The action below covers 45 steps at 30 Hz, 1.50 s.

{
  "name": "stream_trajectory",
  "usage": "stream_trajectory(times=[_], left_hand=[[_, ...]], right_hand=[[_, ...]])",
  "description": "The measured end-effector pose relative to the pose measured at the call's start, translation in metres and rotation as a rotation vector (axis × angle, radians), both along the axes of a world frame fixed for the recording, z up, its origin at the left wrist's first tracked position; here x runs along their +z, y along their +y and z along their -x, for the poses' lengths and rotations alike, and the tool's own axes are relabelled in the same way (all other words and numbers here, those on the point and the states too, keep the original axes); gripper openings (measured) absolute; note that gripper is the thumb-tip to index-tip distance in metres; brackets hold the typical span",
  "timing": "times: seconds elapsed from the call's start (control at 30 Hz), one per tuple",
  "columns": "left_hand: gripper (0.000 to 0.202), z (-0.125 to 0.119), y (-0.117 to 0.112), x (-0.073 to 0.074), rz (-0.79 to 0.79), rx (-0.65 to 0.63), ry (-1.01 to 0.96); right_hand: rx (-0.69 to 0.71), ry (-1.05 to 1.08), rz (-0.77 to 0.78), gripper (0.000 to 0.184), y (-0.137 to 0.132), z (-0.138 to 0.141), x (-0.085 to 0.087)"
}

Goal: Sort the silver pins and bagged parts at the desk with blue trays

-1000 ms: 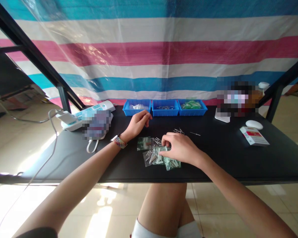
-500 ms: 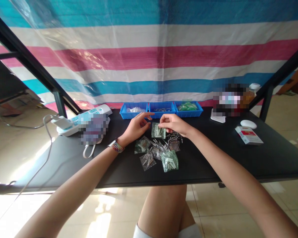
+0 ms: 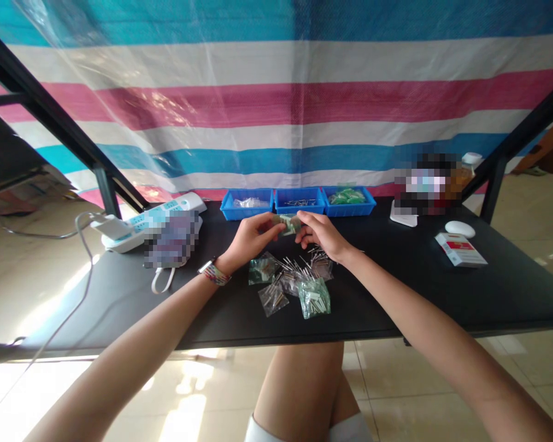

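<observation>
Between my hands, just in front of the blue trays, is a small greenish clear plastic packet point(image 3: 290, 224) with pale pieces in it. My left hand point(image 3: 254, 238) pinches its left side between thumb and fingers. At its right edge, the curled fingers of my right hand point(image 3: 325, 236) grip it too, though the fingertips are partly hidden. Below lie a pile of loose thin metal rods point(image 3: 297, 267), a full greenish packet point(image 3: 314, 299), another greenish packet point(image 3: 262, 270) and a clear bag of metal pins point(image 3: 273, 298).
Three joined blue trays stand behind my hands: a left tray point(image 3: 246, 214) with clear bags, a middle tray point(image 3: 299, 213) with metal pieces, a right tray point(image 3: 349, 212) with green packets. A power strip point(image 3: 184, 205) lies left; a small box point(image 3: 461, 250) and white mouse point(image 3: 459, 229) lie right.
My left hand has moved in and taken hold of the packet, which my right hand alone held before. The packet is now lifted slightly toward the trays and tilted.
</observation>
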<state>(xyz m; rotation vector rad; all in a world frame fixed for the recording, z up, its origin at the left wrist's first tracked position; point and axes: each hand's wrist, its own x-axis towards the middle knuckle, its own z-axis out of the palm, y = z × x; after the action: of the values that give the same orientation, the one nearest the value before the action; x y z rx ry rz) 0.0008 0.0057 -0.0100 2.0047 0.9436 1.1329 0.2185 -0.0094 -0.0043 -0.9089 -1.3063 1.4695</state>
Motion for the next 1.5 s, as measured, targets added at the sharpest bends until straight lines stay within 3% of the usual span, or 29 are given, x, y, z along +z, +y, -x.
stream_trajectory(times=[0.1,0.2,0.33,0.4,0.53,0.63,0.83,1.03,1.17,1.27,1.33,1.4,1.5], left_hand=[[0.031,-0.002,-0.001,0.001,0.107,-0.025,-0.129],[0.058,-0.001,-0.002,0.004,0.172,-0.098,-0.208],[0.036,0.002,-0.003,0.006,0.150,-0.201,-0.170],[0.029,0.002,-0.003,0.005,0.108,-0.173,-0.115],[0.026,-0.001,-0.003,0.001,0.047,-0.032,-0.058],[0.030,-0.002,-0.001,0.001,0.006,0.018,-0.086],[0.041,-0.002,-0.001,0.006,0.119,-0.068,-0.115],[0.040,-0.004,-0.003,0.009,0.257,-0.137,-0.186],[0.041,-0.002,-0.001,0.008,0.286,-0.156,-0.241],[0.040,-0.001,0.001,0.008,0.301,-0.156,-0.246],[0.040,-0.001,0.001,0.007,0.308,-0.156,-0.241],[0.039,-0.001,0.001,0.006,0.315,-0.163,-0.232],[0.037,-0.002,0.001,0.004,0.322,-0.183,-0.202]], right_hand=[[0.008,-0.055,-0.078,0.039,-0.002,0.003,-0.003],[-0.012,-0.029,-0.032,0.037,-0.003,0.004,-0.005],[0.016,0.115,0.135,0.058,-0.003,0.000,-0.002],[0.034,0.167,0.175,0.061,-0.002,-0.004,0.001],[0.079,0.219,0.168,0.036,-0.003,-0.008,0.004],[0.078,0.210,0.112,0.032,-0.004,-0.009,0.003],[-0.146,-0.030,-0.136,0.029,-0.003,-0.006,-0.001],[-0.104,0.021,-0.069,0.041,0.003,-0.006,0.000],[-0.390,0.029,-0.210,0.042,0.024,-0.035,0.004],[-0.776,-0.209,-0.458,0.037,0.042,-0.075,0.003],[-0.924,-0.485,-0.628,0.038,0.048,-0.098,-0.002],[-0.886,-0.761,-0.697,0.041,0.050,-0.110,-0.010],[-0.671,-1.062,-0.715,0.041,0.050,-0.107,-0.022]])
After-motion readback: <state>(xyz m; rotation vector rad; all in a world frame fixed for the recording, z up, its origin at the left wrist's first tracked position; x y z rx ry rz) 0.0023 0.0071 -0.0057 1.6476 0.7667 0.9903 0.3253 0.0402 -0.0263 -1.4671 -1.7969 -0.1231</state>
